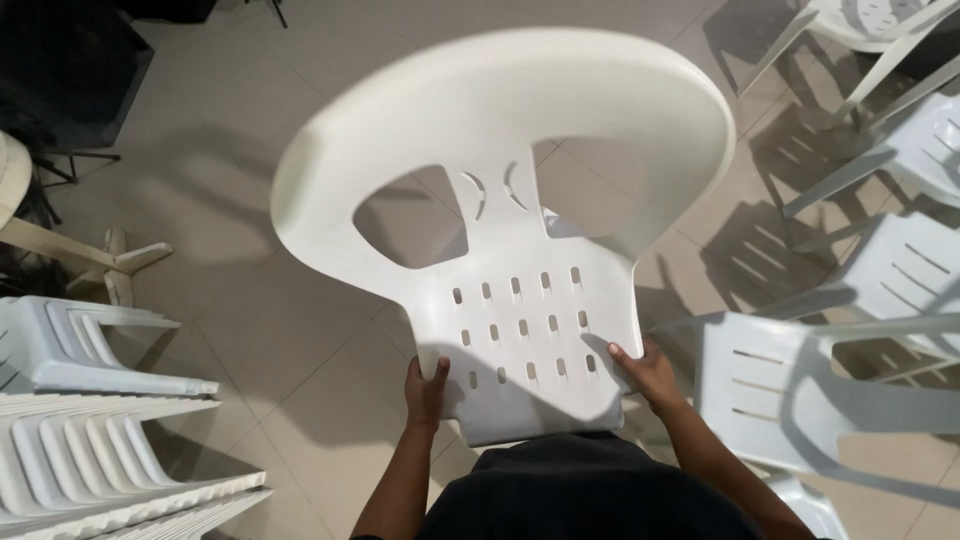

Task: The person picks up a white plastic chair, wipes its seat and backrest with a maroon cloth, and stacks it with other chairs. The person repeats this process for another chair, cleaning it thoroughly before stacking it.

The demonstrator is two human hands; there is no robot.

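- Two hands grip one white plastic chair [510,200], held up in the centre of the frame, seat edge nearest the camera and the curved backrest and arm loop toward the top.
- Left hand [425,392]: closed on the lower left edge of the seat, thumb on the upper face beside the slotted holes, fingers hidden under the rim.
- Right hand [648,375]: closed on the lower right edge of the seat, thumb over the top surface, remaining fingers behind the plastic.
- Seat panel shows three rows of small oblong slots; two curved slits sit above them, between the two large openings.
- Tiled floor [250,320] below is beige, carrying the chair's shadow.
- Lower left of the frame: stacked white chairs [90,450], lying nested on their side.
- Right side of the frame: several loose white chairs [800,390], one just beside the right forearm.
- Upper left: dark object, unclear.
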